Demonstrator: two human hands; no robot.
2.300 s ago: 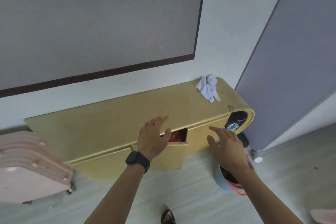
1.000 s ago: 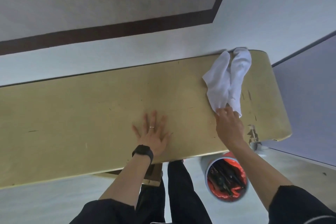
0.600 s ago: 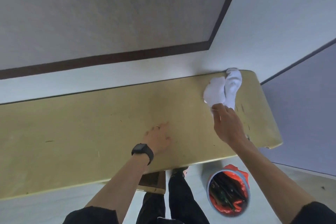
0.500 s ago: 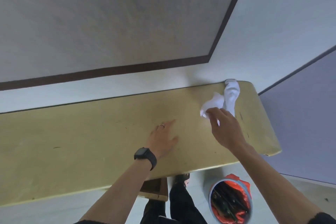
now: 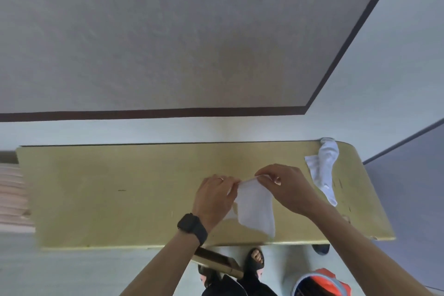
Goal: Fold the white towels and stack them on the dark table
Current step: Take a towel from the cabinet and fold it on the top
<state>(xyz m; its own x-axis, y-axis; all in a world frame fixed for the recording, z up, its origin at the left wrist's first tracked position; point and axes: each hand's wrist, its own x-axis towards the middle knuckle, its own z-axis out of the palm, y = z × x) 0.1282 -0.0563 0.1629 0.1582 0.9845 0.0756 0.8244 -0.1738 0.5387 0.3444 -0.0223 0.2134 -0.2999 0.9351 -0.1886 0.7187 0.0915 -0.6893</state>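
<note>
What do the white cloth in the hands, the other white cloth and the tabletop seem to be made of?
Held white cloth: thin soft fabric, matte; it hangs limp from the pinch of the left hand and right hand.
Other white cloth: thicker knit or terry, probably cotton; it lies slumped, creased.
Tabletop: yellowish wood or laminate, smooth, slight sheen, small scuffs.

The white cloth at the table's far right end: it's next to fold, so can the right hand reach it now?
Probably yes. Only bare tabletop lies between the right hand and the far cloth. But it and the left hand pinch the held cloth, so it must let go first.
</note>
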